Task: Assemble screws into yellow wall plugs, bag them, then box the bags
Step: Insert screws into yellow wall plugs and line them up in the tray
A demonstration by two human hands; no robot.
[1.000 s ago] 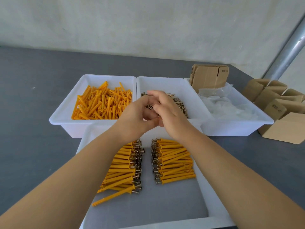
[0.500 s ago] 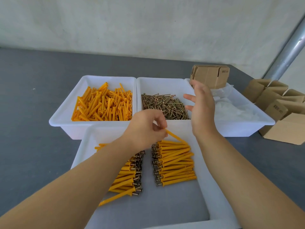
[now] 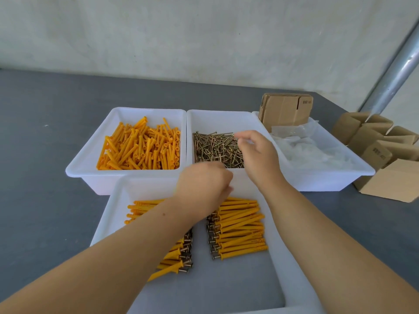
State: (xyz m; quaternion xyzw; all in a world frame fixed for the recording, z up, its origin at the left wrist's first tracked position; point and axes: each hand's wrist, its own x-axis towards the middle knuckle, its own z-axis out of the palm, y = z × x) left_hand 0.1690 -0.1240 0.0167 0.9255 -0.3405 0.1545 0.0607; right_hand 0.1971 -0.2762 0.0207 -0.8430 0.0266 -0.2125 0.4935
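Observation:
My left hand (image 3: 204,184) hovers over the front tray (image 3: 108,214), its fingers curled at the top of the right pile of assembled plugs (image 3: 240,230). It seems to pinch a yellow plug there, though the hand hides most of it. The forearm covers part of the left pile of assembled plugs (image 3: 138,207). My right hand (image 3: 256,155) reaches over the screws (image 3: 213,148) in the middle back tray, fingers loosely extended toward them and holding nothing that I can see. Loose yellow plugs (image 3: 140,150) fill the left back tray.
A third white tray (image 3: 340,180) at the right holds clear plastic bags (image 3: 317,152) and a stack of flat cardboard (image 3: 285,109). Several folded cardboard boxes (image 3: 385,155) stand on the grey table at far right. A metal pole (image 3: 394,71) rises behind them.
My right hand dropped from above the trays down onto the screws. My left hand carried its plug lower, to the top of the right pile.

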